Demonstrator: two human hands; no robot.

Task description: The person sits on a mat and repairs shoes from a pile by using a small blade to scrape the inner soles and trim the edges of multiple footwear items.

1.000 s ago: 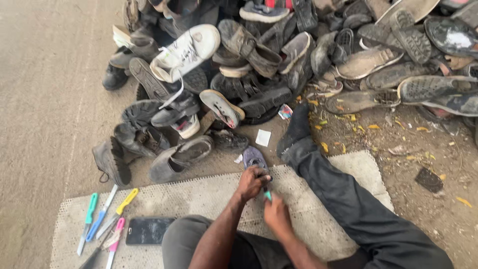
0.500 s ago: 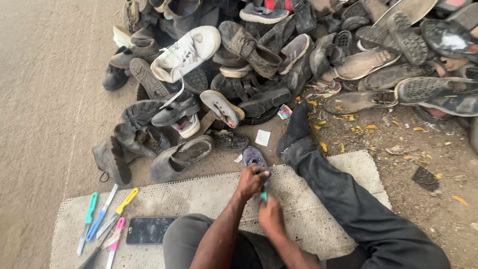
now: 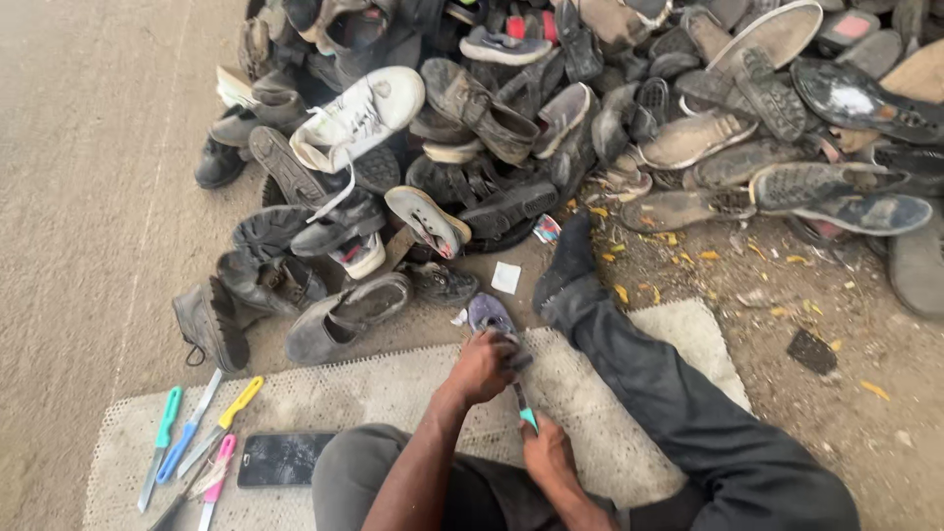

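Small shoe (image 3: pixel 489 315) under the left hand (image 3: pixel 482 367): dull purple-grey. Knife handle (image 3: pixel 528 417) in the right hand (image 3: pixel 547 454): teal. Mat (image 3: pixel 393 393): pale beige, dotted all over with a fine mesh pattern. Knives on the mat: one teal-green handle (image 3: pixel 168 408), one blue (image 3: pixel 178 451), one yellow (image 3: pixel 242 397), one pink (image 3: pixel 222 459). Phone (image 3: pixel 284 458): black, glossy. Trouser leg (image 3: pixel 688 403): charcoal black; sock (image 3: pixel 570 258) the same. High-top sneaker (image 3: pixel 359 116) in the heap: white with dark laces. Rest of the shoe pile (image 3: pixel 551 108): mostly grey, black and dusty brown. Scrap (image 3: pixel 506 278) near the sock: white. Ground (image 3: pixel 88 177): sandy grey-brown, flecked at the right with yellow leaves (image 3: pixel 678 256).
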